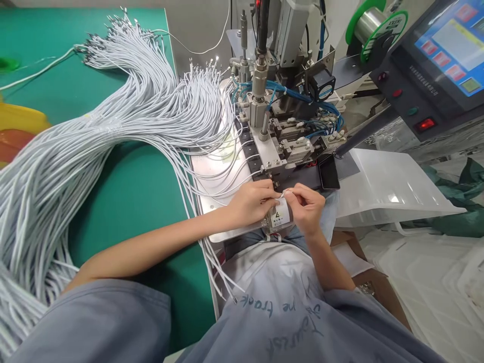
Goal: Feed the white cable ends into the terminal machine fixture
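Observation:
At the front edge of a soldering machine (272, 136), my two hands meet fingertip to fingertip. My left hand (251, 201) pinches the end of a white cable just above a label (281, 214) with a black and yellow warning mark. My right hand (307, 205) also has thumb and finger pressed together at that same cable end; its fine tip is too small to make out. Several white cables (223, 174) run from the left into slots along the machine's side. A large bundle of white cables (113, 121) sweeps across the green mat.
The green mat (139, 201) covers the table at left, with a yellow object (22, 121) at its edge. A solder wire spool (372, 27) and a control panel (434, 65) stand at upper right. A white sheet (397, 181) lies right of the machine.

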Tool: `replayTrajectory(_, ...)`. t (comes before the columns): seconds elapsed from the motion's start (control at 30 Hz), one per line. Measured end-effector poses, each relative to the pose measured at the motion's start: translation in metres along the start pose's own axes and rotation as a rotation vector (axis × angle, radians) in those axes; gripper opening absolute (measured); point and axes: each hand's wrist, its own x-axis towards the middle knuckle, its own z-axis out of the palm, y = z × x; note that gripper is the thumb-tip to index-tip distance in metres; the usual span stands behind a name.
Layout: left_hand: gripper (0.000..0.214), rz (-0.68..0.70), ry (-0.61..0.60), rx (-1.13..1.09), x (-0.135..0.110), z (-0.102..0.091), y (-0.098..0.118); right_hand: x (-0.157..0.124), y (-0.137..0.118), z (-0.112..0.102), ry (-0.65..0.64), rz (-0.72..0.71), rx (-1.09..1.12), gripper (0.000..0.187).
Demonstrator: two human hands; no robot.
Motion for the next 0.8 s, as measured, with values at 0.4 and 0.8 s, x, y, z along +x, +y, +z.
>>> replayTrajectory(0.4,0.027,0.012,-0.406,0.548,0.004,-0.003,-0.028,0.021,0.052,-0.004,-0.141,0.381,0.080,0.020)
replayTrajectory(0.8,0.041,0.030,-0.503,0.566,0.007,-0.005,-0.023,0.029,0.056,0.005,-0.242,0.546,0.209,0.017)
